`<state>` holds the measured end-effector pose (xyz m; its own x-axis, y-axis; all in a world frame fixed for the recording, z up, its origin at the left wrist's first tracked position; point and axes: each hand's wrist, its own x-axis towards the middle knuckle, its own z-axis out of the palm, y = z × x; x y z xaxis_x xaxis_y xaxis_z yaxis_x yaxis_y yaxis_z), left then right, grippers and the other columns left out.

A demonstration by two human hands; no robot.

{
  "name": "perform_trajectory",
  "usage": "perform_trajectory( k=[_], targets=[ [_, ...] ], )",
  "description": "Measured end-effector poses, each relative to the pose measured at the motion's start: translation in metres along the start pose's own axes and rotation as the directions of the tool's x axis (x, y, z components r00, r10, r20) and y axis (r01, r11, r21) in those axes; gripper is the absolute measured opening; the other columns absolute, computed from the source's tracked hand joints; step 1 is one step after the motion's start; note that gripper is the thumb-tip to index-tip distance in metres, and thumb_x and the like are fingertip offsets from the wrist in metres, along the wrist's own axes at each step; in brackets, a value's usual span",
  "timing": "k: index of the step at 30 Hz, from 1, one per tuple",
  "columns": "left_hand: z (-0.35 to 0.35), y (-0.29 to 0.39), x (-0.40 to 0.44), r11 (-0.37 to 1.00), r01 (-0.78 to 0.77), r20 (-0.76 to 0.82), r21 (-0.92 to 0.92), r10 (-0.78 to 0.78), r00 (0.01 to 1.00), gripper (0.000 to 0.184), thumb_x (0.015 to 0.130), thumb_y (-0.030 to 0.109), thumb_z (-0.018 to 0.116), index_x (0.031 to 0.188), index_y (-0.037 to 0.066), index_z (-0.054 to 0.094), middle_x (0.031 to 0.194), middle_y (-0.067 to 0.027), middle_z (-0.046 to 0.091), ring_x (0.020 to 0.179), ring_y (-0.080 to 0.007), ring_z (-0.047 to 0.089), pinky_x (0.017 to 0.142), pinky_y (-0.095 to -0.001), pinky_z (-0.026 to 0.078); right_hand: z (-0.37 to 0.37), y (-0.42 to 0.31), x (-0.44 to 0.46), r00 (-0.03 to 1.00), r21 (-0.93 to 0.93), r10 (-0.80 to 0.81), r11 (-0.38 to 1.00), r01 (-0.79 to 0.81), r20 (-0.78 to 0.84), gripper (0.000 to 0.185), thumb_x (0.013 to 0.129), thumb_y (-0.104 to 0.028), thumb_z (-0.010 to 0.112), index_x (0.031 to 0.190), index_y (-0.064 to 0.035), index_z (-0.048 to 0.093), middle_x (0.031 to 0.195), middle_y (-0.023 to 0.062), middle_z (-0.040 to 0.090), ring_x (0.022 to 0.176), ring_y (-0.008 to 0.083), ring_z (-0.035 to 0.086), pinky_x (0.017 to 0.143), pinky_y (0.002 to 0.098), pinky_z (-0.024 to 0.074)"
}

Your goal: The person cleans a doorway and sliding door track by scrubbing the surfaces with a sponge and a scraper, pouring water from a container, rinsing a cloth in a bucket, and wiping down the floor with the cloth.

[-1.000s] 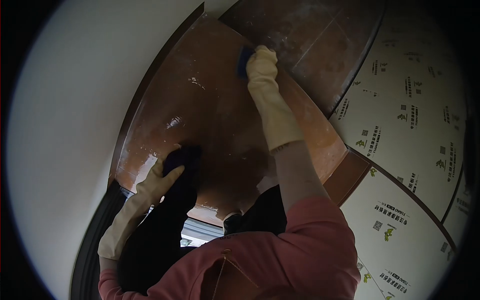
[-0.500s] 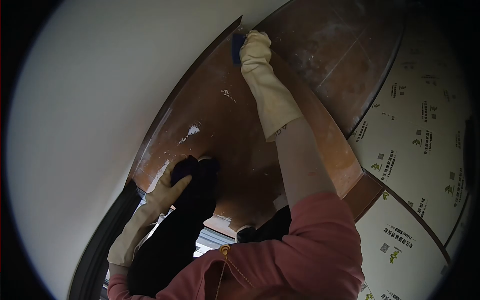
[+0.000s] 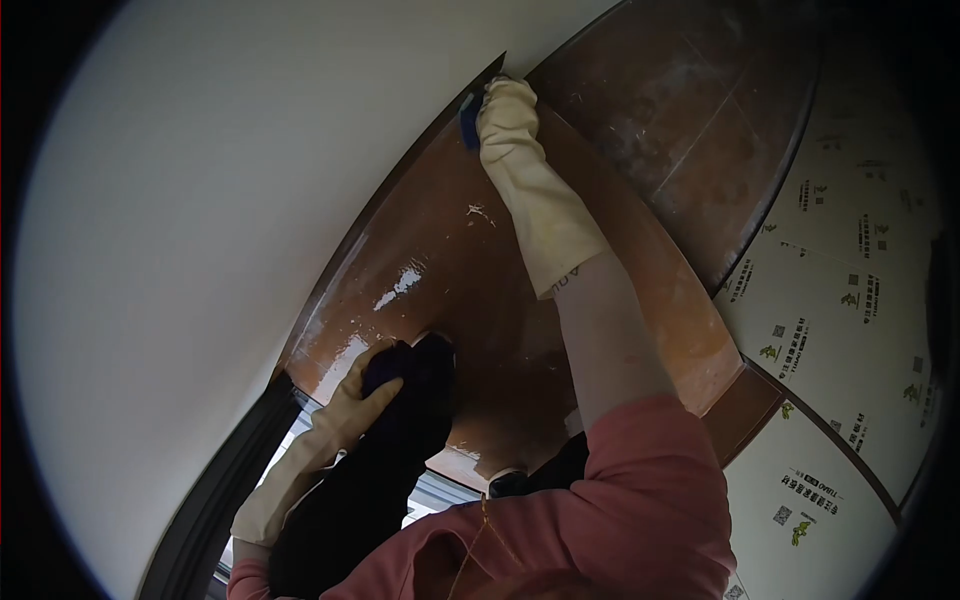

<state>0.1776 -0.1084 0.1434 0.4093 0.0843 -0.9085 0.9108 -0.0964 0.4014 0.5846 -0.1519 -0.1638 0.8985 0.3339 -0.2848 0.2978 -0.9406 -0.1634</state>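
Pad (image 3: 468, 124), blue and clamped in the grip of the right hand (image 3: 510, 102), has moved over the floor (image 3: 420, 220) to just beside the dark skirting (image 3: 424, 140), apparently bringing that edge within reach, while the left hand (image 3: 362, 398) clasps dark cloth (image 3: 384, 368).

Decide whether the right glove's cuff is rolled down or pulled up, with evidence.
Pulled up: the cream glove covers the right hand and wrist, bare forearm showing only beyond its edge.

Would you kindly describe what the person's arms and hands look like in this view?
The left hand and right hand wear long, cream-coloured gloves, loosely wrinkled, with dark lettering at the right one's cuff edge. The sleeves are dusty pink.
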Motion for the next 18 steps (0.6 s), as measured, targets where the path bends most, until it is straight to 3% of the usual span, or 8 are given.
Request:
perform_trajectory(
  k=[3, 7, 10, 13, 15, 16, 17, 18],
  targets=[
    [0.004, -0.008, 0.006, 0.992, -0.122, 0.007, 0.025, 0.121, 0.993, 0.063, 0.091, 0.024, 0.064, 0.146, 0.02, 0.034, 0.142, -0.0135, 0.047, 0.129, -0.0268, 0.048, 0.108, -0.0338, 0.037, -0.044, -0.025, -0.024, 0.883, 0.47, 0.36, 0.749, -0.467, 0.302, 0.023, 0.092, -0.028, 0.058, 0.114, -0.0244, 0.066, 0.129, -0.0004, 0.06, 0.119, 0.0186, 0.057, 0.097, 0.0274, 0.0461],
    [0.008, 0.005, 0.003, 0.986, -0.162, -0.001, 0.034, 0.162, 0.987, 0.06, 0.091, 0.02, 0.063, 0.145, 0.018, 0.036, 0.141, -0.0128, 0.048, 0.13, -0.0261, 0.046, 0.109, -0.0344, 0.036, -0.031, -0.023, 0.009, 0.985, 0.174, 0.061, 0.984, -0.033, -0.162, 0.018, 0.095, -0.024, 0.055, 0.104, -0.0163, 0.068, 0.108, 0.0004, 0.066, 0.097, 0.0161, 0.062, 0.081, 0.0298, 0.0495],
    [0.021, 0.041, -0.014, 0.996, -0.038, -0.037, 0.081, 0.042, 0.998, 0.058, 0.09, 0.016, 0.063, 0.144, 0.016, 0.039, 0.14, -0.0133, 0.048, 0.13, -0.0264, 0.044, 0.11, -0.0347, 0.035, -0.07, -0.007, -0.025, 0.985, -0.207, 0.039, 0.975, -0.075, -0.17, 0.02, 0.096, -0.022, 0.052, 0.101, -0.0124, 0.069, 0.103, 0.0053, 0.068, 0.102, 0.0196, 0.064, 0.08, 0.0287, 0.0534],
    [0.03, 0.033, -0.001, 0.984, -0.138, 0.038, 0.109, 0.134, 0.99, 0.057, 0.091, 0.017, 0.062, 0.144, 0.014, 0.04, 0.139, -0.0152, 0.048, 0.128, -0.0276, 0.046, 0.109, -0.0344, 0.036, -0.051, 0.068, -0.079, 0.981, -0.008, 0.074, 0.997, -0.077, -0.177, 0.021, 0.093, -0.016, 0.056, 0.112, -0.0119, 0.065, 0.124, 0.0058, 0.059, 0.109, 0.0258, 0.063, 0.091, 0.0341, 0.0566],
    [0.036, 0.055, -0.017, 0.941, 0.24, -0.163, 0.239, -0.205, 0.965, 0.06, 0.091, 0.026, 0.062, 0.145, 0.011, 0.038, 0.137, -0.016, 0.05, 0.125, -0.0272, 0.048, 0.105, -0.0339, 0.038, -0.08, 0.146, -0.166, 0.935, 0.32, 0.345, 0.897, -0.305, -0.076, 0.025, 0.097, -0.012, 0.048, 0.118, -0.0103, 0.06, 0.119, 0.003, 0.061, 0.108, 0.016, 0.059, 0.091, 0.0269, 0.0501],
    [0.035, 0.056, -0.019, 0.892, 0.366, -0.237, 0.265, -0.307, 0.922, 0.062, 0.092, 0.028, 0.062, 0.145, 0.009, 0.037, 0.137, -0.0163, 0.051, 0.124, -0.0271, 0.049, 0.104, -0.0337, 0.039, -0.099, 0.185, -0.213, 0.883, 0.457, 0.469, 0.79, -0.408, -0.023, 0.026, 0.099, -0.01, 0.044, 0.121, -0.0095, 0.058, 0.116, 0.0016, 0.062, 0.107, 0.0111, 0.057, 0.09, 0.0232, 0.0468],
    [0.02, 0.028, -0.012, 0.936, 0.273, -0.181, 0.223, -0.235, 0.955, 0.062, 0.093, 0.029, 0.06, 0.146, 0.008, 0.036, 0.137, -0.0161, 0.05, 0.125, -0.0273, 0.049, 0.104, -0.0338, 0.039, -0.094, 0.233, -0.241, 0.725, 0.923, 0.673, 0.172, -0.345, 0.146, 0.02, 0.096, -0.006, 0.046, 0.11, -0.0065, 0.059, 0.109, 0.0031, 0.061, 0.1, 0.0127, 0.057, 0.087, 0.0259, 0.0476],
    [0.008, 0.009, -0.008, 0.97, 0.176, -0.125, 0.167, -0.156, 0.98, 0.061, 0.094, 0.029, 0.058, 0.146, 0.007, 0.036, 0.138, -0.0159, 0.05, 0.125, -0.0276, 0.049, 0.104, -0.0339, 0.039, -0.09, 0.281, -0.27, 0.499, 0.893, 0.813, -0.424, 0.152, 0.301, 0.014, 0.093, -0.002, 0.048, 0.1, -0.0036, 0.06, 0.102, 0.0045, 0.06, 0.092, 0.0144, 0.057, 0.083, 0.0285, 0.0484]
  ],
)
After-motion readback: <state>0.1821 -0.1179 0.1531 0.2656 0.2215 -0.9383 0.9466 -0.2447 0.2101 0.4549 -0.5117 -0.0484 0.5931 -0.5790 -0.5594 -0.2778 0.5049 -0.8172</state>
